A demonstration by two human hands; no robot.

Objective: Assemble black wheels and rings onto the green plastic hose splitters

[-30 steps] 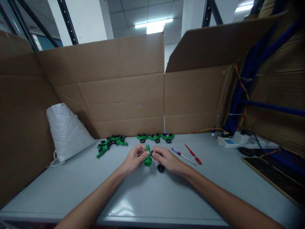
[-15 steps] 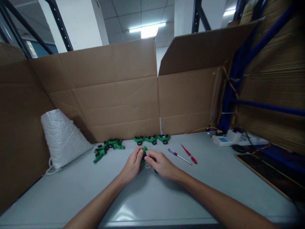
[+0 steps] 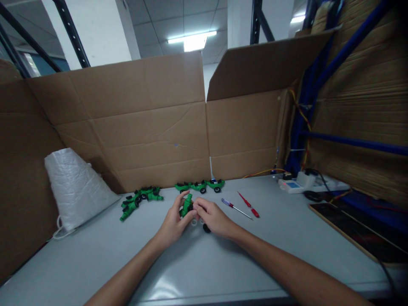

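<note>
My left hand [image 3: 174,221] is closed on a green toy piece [image 3: 187,205] with dark parts, held above the middle of the table. Right beside it, my right hand [image 3: 214,217] has its fingers pinched together at the toy's right side; what they hold is too small or hidden to name. A black wheel [image 3: 206,228] lies just below my right hand. Small pale rings [image 3: 194,222] show beneath the fingers. Behind my hands stands a row of green toy cars [image 3: 199,187], and more green toy pieces [image 3: 130,207] sit in a cluster to the left.
Right of my hands lie a screwdriver with a clear and purple handle [image 3: 236,208] and a red screwdriver [image 3: 249,205]. A white padded bag [image 3: 79,191] stands at the left. Farther right are a power strip [image 3: 295,186] and a dark flat panel [image 3: 353,231]. Cardboard walls [image 3: 153,127] enclose the table.
The green toy piece has tilted and shows more between my hands. My left hand has opened slightly around it. More of the black wheel shows. The whole view has shifted slightly.
</note>
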